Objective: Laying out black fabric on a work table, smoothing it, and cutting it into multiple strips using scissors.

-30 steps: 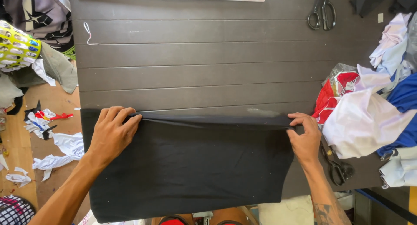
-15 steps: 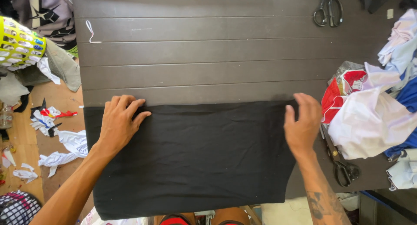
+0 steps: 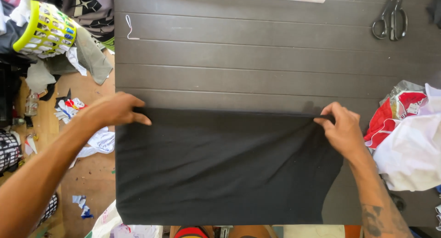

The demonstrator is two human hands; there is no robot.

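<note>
A black cloth [image 3: 220, 167] lies spread flat on the near half of the dark slatted bench [image 3: 248, 63], its far edge running between the two hands. The left hand [image 3: 112, 110] rests on the cloth's far left corner with its grip closed over the edge, while the right hand [image 3: 342, 130] pinches the far right corner, lifting it slightly. Scissors [image 3: 389, 20] lie well apart at the bench's far right, and a heap of white and red fabric [image 3: 406, 137] sits just beside the right hand

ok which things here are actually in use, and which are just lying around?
In use:
left hand and right hand, each gripping the far edge of the black rectangular cloth.

Lying about:
metal scissors, yellow plastic basket, red and white fabric pile, white thread loop.
</note>
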